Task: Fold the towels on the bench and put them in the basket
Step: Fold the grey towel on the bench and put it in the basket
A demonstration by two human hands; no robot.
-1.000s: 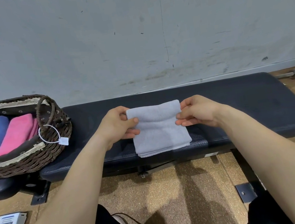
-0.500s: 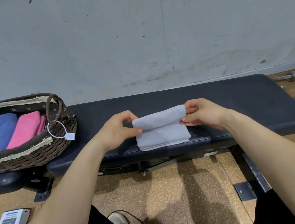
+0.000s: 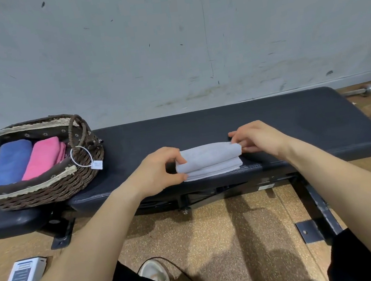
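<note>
With blue (image 3: 10, 162) and pink (image 3: 45, 156) already in the basket (image 3: 51, 192), both hands (image 3: 159, 167) (image 3: 257, 138) pinch the grey towel's (image 3: 209, 161) ends near the bench's (image 3: 296, 120) front edge; just basketing left.

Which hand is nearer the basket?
Left. The left hand pinches the left end of the towel, on the side toward the basket; the right hand holds its right end, farther away.

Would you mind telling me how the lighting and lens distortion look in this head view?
Head view: soft, even light, no glare; blurred shadows on the floor; wide-angle bowing curves the bench; the grey towel looks sharp.
</note>
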